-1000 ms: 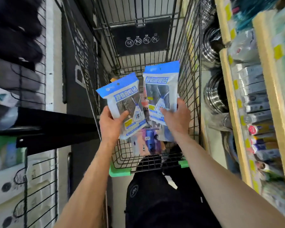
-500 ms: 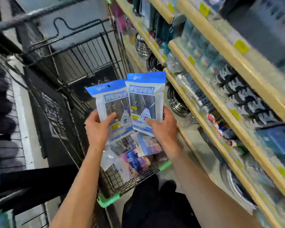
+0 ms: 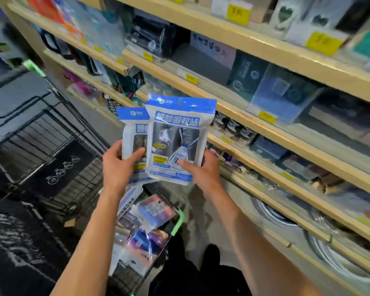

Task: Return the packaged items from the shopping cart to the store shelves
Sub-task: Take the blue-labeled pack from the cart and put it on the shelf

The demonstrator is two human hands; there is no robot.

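Two blue-and-white packets are held up between the cart and the shelves. My left hand (image 3: 118,165) grips the rear packet (image 3: 129,133) by its lower left corner. My right hand (image 3: 201,169) grips the front packet (image 3: 175,137) at its lower right, thumb on its face. The front packet overlaps and hides most of the rear one. Below my hands, the black wire shopping cart (image 3: 51,133) holds several more packaged items (image 3: 145,223) near its green-cornered rim. Wooden store shelves (image 3: 254,124) with yellow price tags run along the right.
Shelves carry boxed and bagged goods on several levels, with round metal items (image 3: 276,212) on the lowest level. A dark printed panel (image 3: 19,238) stands on the left of the cart. My dark trousers and shoes show at the bottom.
My view has swung right toward the shelves. Both hands have brought the packets together, so the right one now overlaps the left, and moved them nearer the shelves.
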